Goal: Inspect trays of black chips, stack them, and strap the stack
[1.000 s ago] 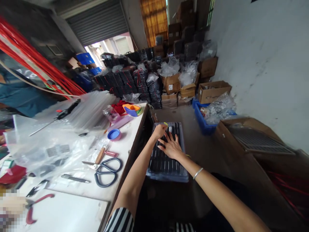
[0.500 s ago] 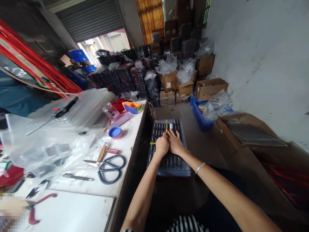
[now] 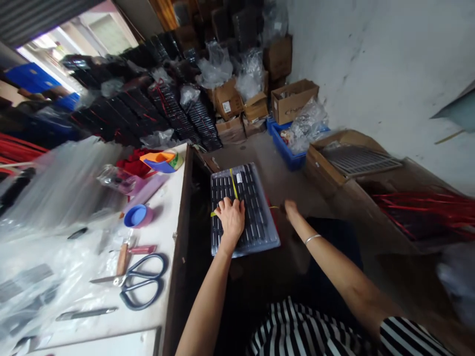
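- Just beyond the long right edge of the bench (image 3: 168,212), saw the clear tray (image 3: 273,242) with rows of black pieces (image 3: 256,215).
- Rested the left hand (image 3: 232,219) on the tray's middle, toward its left edge, fingers bent and slightly spread; could not tell whether pinching the yellow strap (image 3: 233,183) or only pressing on it.
- Saw the strap running from the tray's far edge to those fingers, and showing again at the left edge.
- Held the right hand (image 3: 291,208) out past the tray's right edge, near a yellow strap end (image 3: 275,207); blurred, fingers seemingly curled in, so could not tell how tightly closed or whether gripping it.
- Saw scissors (image 3: 122,281) and a blue-topped cup (image 3: 138,216) near the bench's right edge, and a tape dispenser (image 3: 163,162) at its far right corner.
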`<action>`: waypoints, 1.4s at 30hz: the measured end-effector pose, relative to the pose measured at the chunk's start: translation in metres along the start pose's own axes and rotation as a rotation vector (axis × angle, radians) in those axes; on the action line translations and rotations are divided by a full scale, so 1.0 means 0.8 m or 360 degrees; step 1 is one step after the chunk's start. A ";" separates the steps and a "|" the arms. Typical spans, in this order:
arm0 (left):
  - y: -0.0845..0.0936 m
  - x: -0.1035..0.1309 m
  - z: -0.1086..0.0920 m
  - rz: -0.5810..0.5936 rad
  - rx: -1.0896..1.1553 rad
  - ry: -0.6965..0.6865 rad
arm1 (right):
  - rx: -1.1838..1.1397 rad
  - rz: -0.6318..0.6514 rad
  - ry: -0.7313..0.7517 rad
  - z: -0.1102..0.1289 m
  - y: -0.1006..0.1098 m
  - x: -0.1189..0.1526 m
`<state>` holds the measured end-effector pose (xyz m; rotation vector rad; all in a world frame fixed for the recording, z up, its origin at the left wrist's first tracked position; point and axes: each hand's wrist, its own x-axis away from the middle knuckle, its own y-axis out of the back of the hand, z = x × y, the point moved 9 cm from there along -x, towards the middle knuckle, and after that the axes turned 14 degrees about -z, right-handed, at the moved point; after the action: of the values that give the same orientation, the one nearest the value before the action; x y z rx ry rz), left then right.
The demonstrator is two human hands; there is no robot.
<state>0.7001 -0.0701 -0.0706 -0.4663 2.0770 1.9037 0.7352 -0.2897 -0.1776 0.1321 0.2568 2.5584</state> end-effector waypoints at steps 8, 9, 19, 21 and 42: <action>-0.006 -0.001 -0.003 0.0021 -0.0132 -0.0107 | 0.0058 0.0163 0.0093 0.034 -0.045 -0.016; -0.006 -0.001 -0.003 0.0018 -0.0131 -0.0107 | 0.0090 0.0202 0.0159 0.051 -0.052 -0.020; 0.007 0.007 -0.003 -0.0062 0.0002 -0.0091 | 0.1008 0.0703 0.0873 0.129 -0.097 0.093; 0.009 0.009 -0.001 -0.0098 0.0038 -0.0069 | 0.1174 0.0672 0.0944 0.133 -0.101 0.097; 0.029 0.013 0.012 -0.0375 0.0423 -0.0068 | 0.1418 0.0607 0.0852 0.147 -0.103 0.096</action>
<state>0.6806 -0.0596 -0.0547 -0.5718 2.1018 1.4694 0.7314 -0.1617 -0.0773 -0.2009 1.6980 2.5879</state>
